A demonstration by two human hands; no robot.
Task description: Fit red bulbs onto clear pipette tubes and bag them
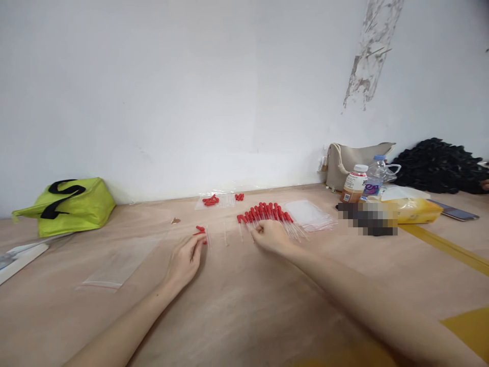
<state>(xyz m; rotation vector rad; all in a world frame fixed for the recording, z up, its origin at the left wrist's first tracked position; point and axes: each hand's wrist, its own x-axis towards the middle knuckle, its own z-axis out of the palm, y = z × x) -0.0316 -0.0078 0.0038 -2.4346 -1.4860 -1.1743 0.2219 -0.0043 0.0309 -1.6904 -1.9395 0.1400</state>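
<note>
My left hand (183, 259) rests low over the table, fingers bent together around a small red rubber bulb (205, 242) at their tips. More red bulbs (199, 229) lie just beyond, beside thin clear tubes (209, 238). Closed in a pinch, my right hand (272, 235) is at the near edge of a fanned row of droppers (267, 210), clear tubes with red bulbs on top. The tube of one dropper (252, 232) is at its fingertips, which are partly hidden. Between the hands lie a single tube (225, 235) and another dropper (240, 229).
Loose red bulbs (210, 200) lie on clear plastic near the wall. Clear zip bags (309, 214) are stacked right of the droppers; another bag (120, 262) lies left. A lime-green bag (78, 206) stands far left. Bottles (355, 183), a yellow tissue pack (418, 210) and a phone (458, 211) are right.
</note>
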